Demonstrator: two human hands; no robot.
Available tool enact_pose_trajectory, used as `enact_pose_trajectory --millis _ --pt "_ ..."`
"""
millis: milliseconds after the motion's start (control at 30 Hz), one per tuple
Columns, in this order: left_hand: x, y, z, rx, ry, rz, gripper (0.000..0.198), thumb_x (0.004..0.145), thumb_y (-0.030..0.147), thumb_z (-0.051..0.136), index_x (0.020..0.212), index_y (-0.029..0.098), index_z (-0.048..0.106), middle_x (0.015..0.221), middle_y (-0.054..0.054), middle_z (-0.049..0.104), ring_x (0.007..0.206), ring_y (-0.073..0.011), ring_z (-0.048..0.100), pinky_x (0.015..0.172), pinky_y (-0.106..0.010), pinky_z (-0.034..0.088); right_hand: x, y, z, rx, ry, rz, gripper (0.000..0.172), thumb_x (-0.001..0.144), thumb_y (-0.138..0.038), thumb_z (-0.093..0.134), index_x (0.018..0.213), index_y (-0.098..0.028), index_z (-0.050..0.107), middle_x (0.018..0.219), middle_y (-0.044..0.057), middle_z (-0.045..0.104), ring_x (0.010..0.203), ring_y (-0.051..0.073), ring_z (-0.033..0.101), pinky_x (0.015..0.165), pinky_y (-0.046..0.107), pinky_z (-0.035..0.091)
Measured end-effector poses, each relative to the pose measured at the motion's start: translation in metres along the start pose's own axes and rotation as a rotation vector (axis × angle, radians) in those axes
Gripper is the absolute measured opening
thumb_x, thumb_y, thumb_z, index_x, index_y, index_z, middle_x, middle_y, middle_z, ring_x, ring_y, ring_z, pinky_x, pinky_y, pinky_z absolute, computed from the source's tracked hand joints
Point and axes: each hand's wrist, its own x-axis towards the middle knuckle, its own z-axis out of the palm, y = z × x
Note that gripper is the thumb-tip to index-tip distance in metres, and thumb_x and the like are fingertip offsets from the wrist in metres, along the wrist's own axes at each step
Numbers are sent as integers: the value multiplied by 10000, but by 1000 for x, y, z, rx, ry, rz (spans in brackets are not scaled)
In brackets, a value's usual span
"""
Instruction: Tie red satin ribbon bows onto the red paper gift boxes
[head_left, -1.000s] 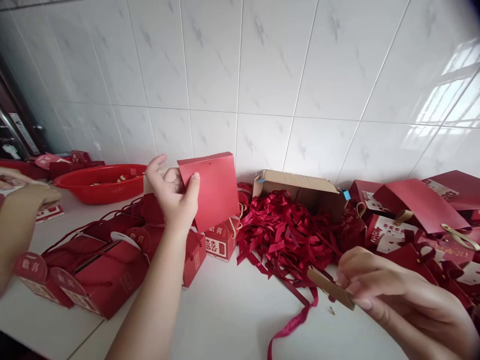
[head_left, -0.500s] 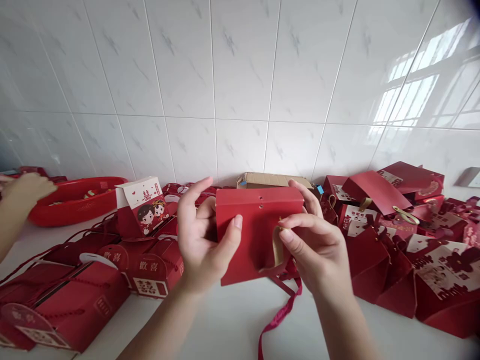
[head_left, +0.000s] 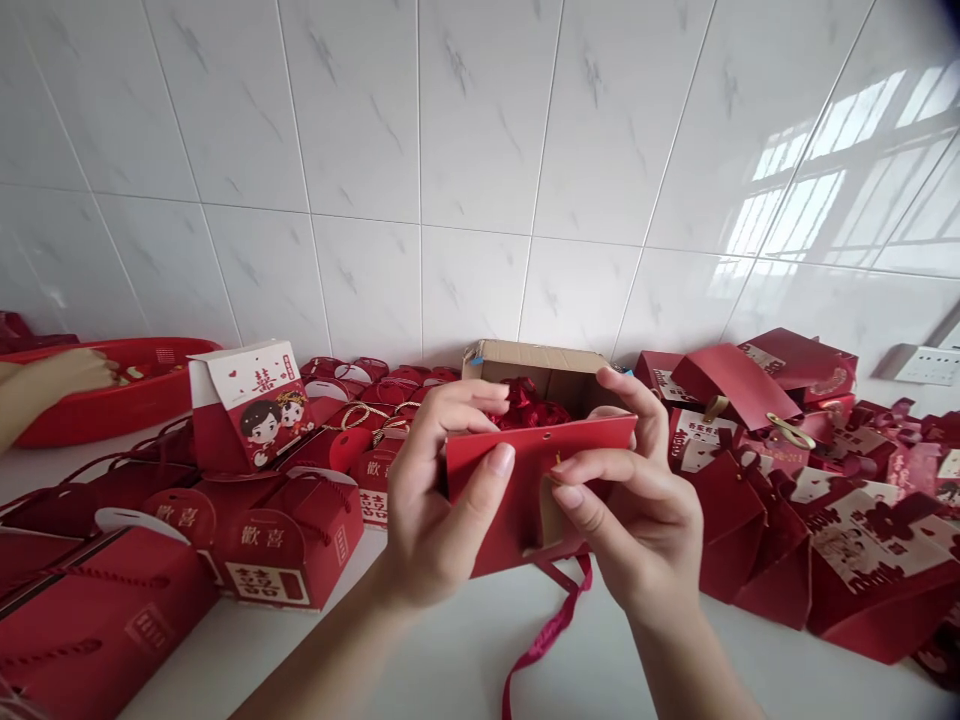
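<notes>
A small red gift box [head_left: 525, 505] is held up in front of me, its plain panel facing me with a small hole near the top edge. My left hand [head_left: 439, 500] grips its left side, thumb on the panel and fingers behind. My right hand [head_left: 637, 515] pinches a gold ribbon [head_left: 552, 515] between thumb and index finger against that panel, its other fingers around the box's right side. Shiny red wrapped pieces [head_left: 531, 400] show just beyond the top edge; I cannot tell what holds them. A crimson ribbon [head_left: 547, 635] trails below onto the white table [head_left: 435, 660].
An open cardboard box [head_left: 555, 355] stands by the tiled wall. Red boxes [head_left: 281, 545] with cord handles and a white-topped box [head_left: 247, 410] are at left. More red boxes [head_left: 862, 540] crowd the right. Another person's hand [head_left: 75, 378] reaches into a red basin [head_left: 161, 390].
The gift box has tilted and its folded top strip has come away from view, so shiny red pieces show behind its edge. The other person's hand has moved into the basin.
</notes>
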Motion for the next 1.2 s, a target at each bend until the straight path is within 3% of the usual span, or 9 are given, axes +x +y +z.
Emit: enact_pose_trajectory --millis 100,233,400,733,867,967,1033,1100,1200 --pt "-1 2 1 -90 -85 -63 58 869 194 541 917 226 539 1025 -49 676 978 -200 634 842 -361 536 -1 2 -1 -20 -2 -18 122 796 -154 671 815 -270 705 1170 42 570 1348 300 323 995 486 407" --pt "-2 4 2 -82 -61 -67 94 859 200 558 944 233 578 872 -15 687 780 -153 649 664 -272 557 -1 4 -1 -22 -6 -5 124 806 -161 667 821 -276 711 1099 52 594 1333 297 349 980 485 433" --pt "-4 2 3 -18 -64 -17 131 852 179 552 956 239 605 803 6 673 663 -124 623 563 -237 538 -2 6 -1 32 -21 15 140 806 -148 671 844 -274 720 1125 46 603 1288 274 416 952 438 473" --pt "-5 0 4 7 -83 131 192 821 113 536 969 211 609 837 -26 667 766 -154 643 651 -284 537 0 5 -7 102 -48 3 284 785 -57 673 920 -299 737 1147 30 600 1185 224 500 938 378 489" --pt "-4 -1 4 -8 -135 248 275 773 51 550 999 195 612 860 -56 689 782 -182 654 690 -335 546 1 5 -9 92 -57 -29 245 786 -62 672 889 -278 730 1206 36 557 1123 217 535 935 393 494" --pt "-4 0 4 8 -139 306 310 757 39 551 1014 200 613 847 -71 697 782 -200 663 689 -359 554 0 5 -8 119 -1 -61 215 777 -93 685 918 -254 664 1175 52 563 1063 220 567 897 409 515" --pt "-5 2 4 16 -141 338 305 758 54 550 1011 211 617 818 -73 701 775 -212 673 676 -370 562 -1 4 -7 158 50 -39 326 762 -131 706 1026 -261 567 1165 61 565 1009 212 591 868 412 531" --pt "-5 3 4 22 -146 375 293 768 74 541 1010 221 618 809 -72 709 763 -218 680 658 -377 571 -1 3 -7 165 44 -9 395 757 -179 717 1077 -254 498 1126 73 577 961 205 600 830 401 547" --pt "-5 2 5 14 -147 438 249 783 141 584 1017 226 601 812 -72 712 738 -219 683 632 -370 583 -2 0 -10 164 -29 8 281 757 -193 716 949 -222 512 928 55 605 831 181 600 691 328 555"
